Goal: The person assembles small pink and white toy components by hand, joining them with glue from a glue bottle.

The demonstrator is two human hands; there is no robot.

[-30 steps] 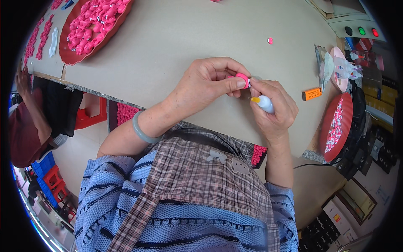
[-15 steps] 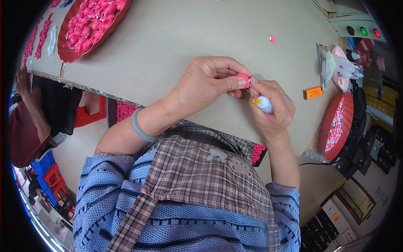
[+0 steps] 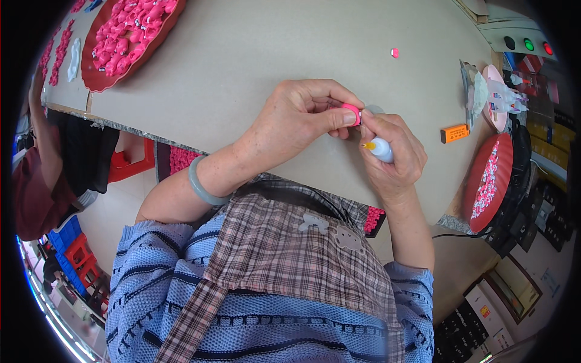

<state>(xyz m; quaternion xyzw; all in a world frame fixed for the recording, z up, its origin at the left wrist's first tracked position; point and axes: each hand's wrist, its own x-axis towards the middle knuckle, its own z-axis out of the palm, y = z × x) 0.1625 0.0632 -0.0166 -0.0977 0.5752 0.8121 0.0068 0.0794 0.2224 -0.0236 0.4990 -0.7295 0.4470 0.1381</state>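
Head view: the left hand [image 3: 296, 124] reaches over the near edge of the beige worktop [image 3: 254, 66], a pale green bangle [image 3: 203, 184] round its wrist. Its thumb and forefinger are pressed together on a small pink piece [image 3: 351, 114], pinching it just above the worktop surface, near the middle of the near edge. The right hand [image 3: 393, 154] sits just beside it, touching the left hand's fingertips. Its fingers are curled tight round a small white squeeze bottle [image 3: 382, 149] whose yellow nozzle [image 3: 367, 145] points left toward the pink piece and lies just below it; whether the tip touches the piece cannot be told.

At the far left corner of the worktop stands a red round tray [image 3: 97, 78] heaped with pink pieces. Another red tray [image 3: 478, 209] with more pink pieces lies at the right edge. Between that tray and the right hand an orange lighter-shaped object [image 3: 454, 133] rests on the worktop. Further along the right edge is a pink dish [image 3: 493, 97] holding clear plastic bits. A single pink piece [image 3: 394, 52] lies alone toward the far edge, well apart from both hands.

Below the hands a plaid apron [image 3: 290, 254] over a blue knitted sweater [image 3: 157, 284] fills the lower picture. Another person [image 3: 36, 181] in dark red sits at the left edge of the picture, beyond the worktop's left side.
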